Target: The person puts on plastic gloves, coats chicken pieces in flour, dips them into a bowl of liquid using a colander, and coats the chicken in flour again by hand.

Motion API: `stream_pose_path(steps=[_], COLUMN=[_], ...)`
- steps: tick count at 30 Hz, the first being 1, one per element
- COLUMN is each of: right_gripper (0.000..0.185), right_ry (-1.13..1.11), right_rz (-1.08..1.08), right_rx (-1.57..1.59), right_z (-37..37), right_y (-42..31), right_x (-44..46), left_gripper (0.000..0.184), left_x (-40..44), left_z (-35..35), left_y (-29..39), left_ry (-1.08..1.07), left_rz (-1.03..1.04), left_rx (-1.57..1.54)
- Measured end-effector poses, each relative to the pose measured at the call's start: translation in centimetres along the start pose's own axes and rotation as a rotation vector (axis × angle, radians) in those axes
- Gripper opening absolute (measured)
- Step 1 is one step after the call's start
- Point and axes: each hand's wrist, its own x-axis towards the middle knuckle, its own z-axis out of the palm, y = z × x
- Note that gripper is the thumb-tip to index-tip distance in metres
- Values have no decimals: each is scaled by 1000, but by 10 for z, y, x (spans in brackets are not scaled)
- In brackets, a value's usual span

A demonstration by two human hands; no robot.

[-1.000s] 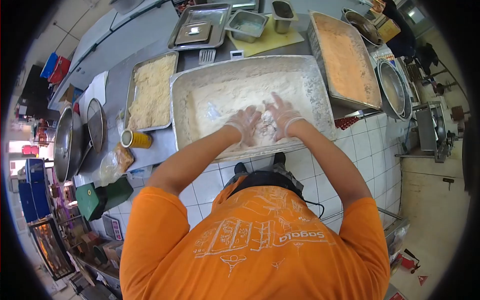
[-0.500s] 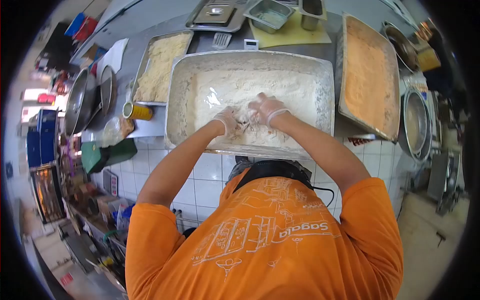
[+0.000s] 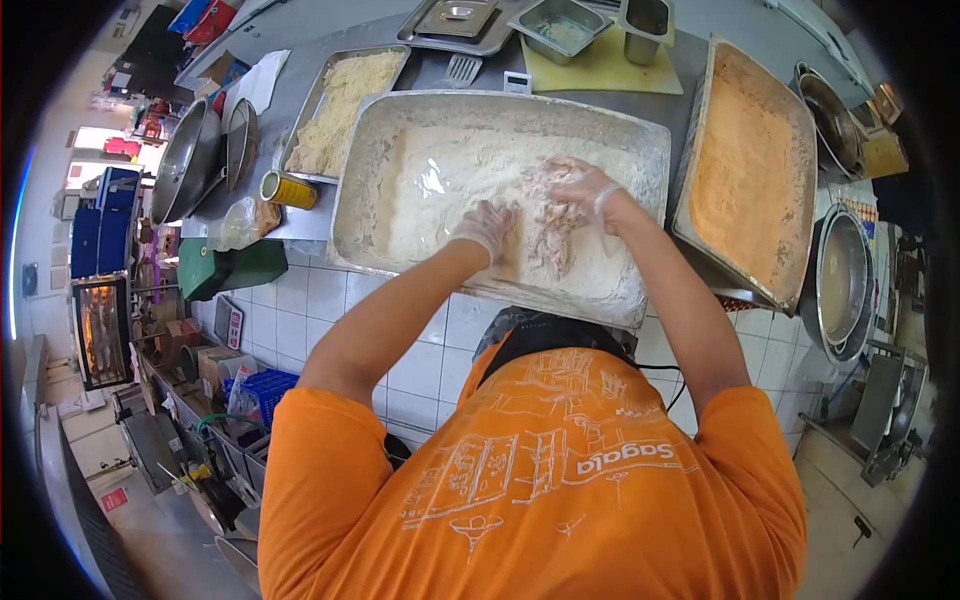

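A large metal tray (image 3: 352, 190) holds white flour (image 3: 420, 190). Flour-coated pieces (image 3: 549, 245), perhaps meat, lie in its right half. My left hand (image 3: 486, 229), in a clear glove, rests on the flour just left of the pieces, its fingers bent and apart. Over the upper part of the pieces is my right hand (image 3: 590, 192), also gloved, its fingers curled round a floury piece. Some of the fingertips are hard to tell from the flour.
A tray of pale crumbs (image 3: 345, 105) is at the left, a tray of orange powder (image 3: 745, 165) at the right. Beyond are a yellow board (image 3: 655, 78), a slotted turner (image 3: 463, 70) and metal containers (image 3: 560, 28). A yellow can (image 3: 290, 190) stands near the left edge.
My right hand has moved right and now grips a floury piece. My left hand has shifted right too. The coated pieces show more plainly above the flour, and the camera view has turned.
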Motion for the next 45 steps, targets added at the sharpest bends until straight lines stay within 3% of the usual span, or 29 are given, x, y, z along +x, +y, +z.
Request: stream_pose_path(steps=[2, 5, 8, 11, 13, 15, 16, 17, 20, 22, 25, 27, 29, 31, 33, 35, 36, 38, 40, 41, 43, 45], right_gripper=[70, 65, 51, 37, 30, 45, 54, 42, 32, 28, 20, 17, 15, 14, 24, 32, 33, 36, 37, 35, 30, 32], right_ry=[80, 218, 308, 357, 373, 363, 361, 377, 302, 279, 244, 234, 198, 133, 21, -58, -52, -79, 179, 155, 146, 198], right_rz=[45, 60, 23, 20, 12, -6, -21, 12, 3, -31, 78, 42, 13, 0, 112, 146, 111, -111, -138, -142, -174, -262], right_rx=[76, 178, 276, 346, 243, 385, 454, 467, 581, 637, 690, 626, 619, 672, 658, 604, 572, 580, 526, 541, 568, 689], right_z=[1, -6, -7, 7, 3, 4, 5, 6, 7, 14, 17, 22, 23, 29, 27, 31, 31, 24, 28, 22, -1, -29], right_y=[-7, 16, 30, 23, 21, 26, 26, 26, 41, 35, 38, 38, 39, 50, 41, 20, 10, 4, -37, -45, -56, -55], right_x=[-21, -30, -34, -53, -57, -61, -64, -63, -59, -64, -52, -50, -45, -36, -40, -52, -62, -68, -99, -106, -121, -140], left_gripper=[67, 63, 61, 63, 66, 60, 59, 57, 40, 35, 26, 23, 25, 30, 40, 46, 48, 52, 52, 51, 49, 45], left_x=[42, -2, -12, -30, -11, -13, -16, -12, 27, 18, 24, 79, 105, 37, 28, 19, 27, 12, 0, 0, 8, -9], left_z=[51, -7, -17, -42, -22, -29, -28, -24, 3, -20, -12, 22, 30, -21, -34, -35, -27, -41, -43, -45, -31, -41], left_y=[-37, -31, -16, 20, 42, 55, 57, 57, 50, 51, 11, -49, -75, -72, -83, -97, -106, -103, -98, -93, -115, -100], left_ry=[165, 24, 146, 84, 94, 76, 96, 114, 190, 4, 281, 152, -57, -17, -5, -54, 146, 9, 190, 272, 278, 151], left_rz=[109, 110, 276, 377, 454, 501, 469, 444, 448, 550, 667, 588, 421, 282, 163, 157, 172, 61, 39, 50, 305, 399], left_rx=[-2, -235, -257, -128, 206, 412, 345, 279, 304, 539, 307, -548, -1194, -1112, -1042, -1512, -1075, -1215, -1093, -1023, -928, -1110])
